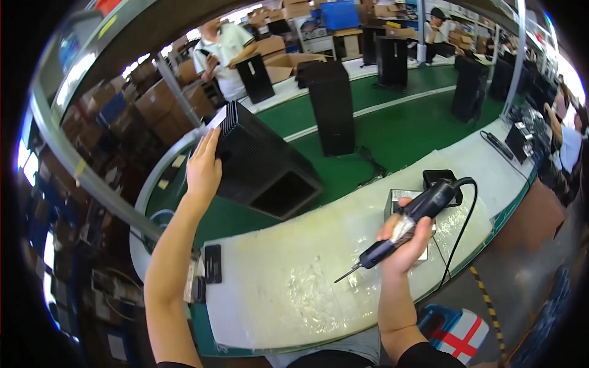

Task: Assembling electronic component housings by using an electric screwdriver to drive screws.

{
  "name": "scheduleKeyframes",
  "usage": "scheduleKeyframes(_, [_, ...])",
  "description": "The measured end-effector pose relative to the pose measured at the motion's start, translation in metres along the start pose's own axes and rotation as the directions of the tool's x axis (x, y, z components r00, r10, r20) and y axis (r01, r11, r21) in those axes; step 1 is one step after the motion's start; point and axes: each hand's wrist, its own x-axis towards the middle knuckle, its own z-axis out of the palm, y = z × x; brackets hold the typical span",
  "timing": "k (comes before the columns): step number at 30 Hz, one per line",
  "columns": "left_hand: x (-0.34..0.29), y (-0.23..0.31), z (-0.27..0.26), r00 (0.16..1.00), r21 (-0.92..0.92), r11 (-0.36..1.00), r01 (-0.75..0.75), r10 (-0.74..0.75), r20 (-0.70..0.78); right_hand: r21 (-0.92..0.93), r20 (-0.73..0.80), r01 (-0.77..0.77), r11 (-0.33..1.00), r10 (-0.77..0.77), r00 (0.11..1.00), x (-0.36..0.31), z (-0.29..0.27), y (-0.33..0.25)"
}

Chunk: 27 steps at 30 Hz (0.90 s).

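Observation:
My right hand point(406, 242) is wrapped round a black electric screwdriver point(423, 205). Its long thin bit slants down to the left above the white mat, and a black cord loops from its back end. With fingers stretched out, my left hand point(204, 167) lies against the upper left edge of a black computer case point(264, 162). The case leans at an angle at the edge of the green belt, its dark rectangular opening low on the near side. Partly hidden behind my right hand are a silver metal box point(397, 197) and a small black tray point(439, 178).
A white padded mat point(264, 306) covers the bench before me. Another black case point(331, 113) stands on the green belt point(405, 132), with more cases beyond. Across the belt, a person point(227, 55) handles a case. A second screwdriver point(497, 145) lies at right; a metal post point(92, 181) rises at left.

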Motion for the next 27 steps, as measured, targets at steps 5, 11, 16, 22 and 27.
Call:
scheduleKeyframes(5, [0.06, -0.018, 0.072, 0.961, 0.092, 0.972, -0.217, 0.196, 0.198, 0.076, -0.026, 0.123, 0.99, -0.121, 0.992, 0.024, 0.006, 0.001])
scheduleKeyframes(11, [0.113, 0.01, 0.127, 0.952, -0.003, 0.995, 0.096, -0.091, 0.292, 0.028, -0.052, 0.162, 0.986, -0.161, 0.986, 0.049, -0.018, 0.006])
scheduleKeyframes(16, [0.197, 0.022, 0.179, 0.945, -0.179, 0.954, 0.239, -0.186, 0.27, -0.062, -0.09, 0.208, 0.976, -0.213, 0.973, 0.057, -0.026, 0.013])
scheduleKeyframes(22, [0.278, 0.087, 0.299, 0.554, -0.527, 0.196, 0.827, -0.44, 0.706, -0.26, -0.074, 0.213, 0.942, -0.239, 0.968, 0.061, -0.051, 0.016])
scheduleKeyframes(27, [0.293, 0.06, 0.328, 0.507, -0.554, 0.048, 0.831, -0.475, 0.719, -0.28, -0.018, 0.222, 0.934, -0.236, 0.972, 0.066, -0.049, 0.018])
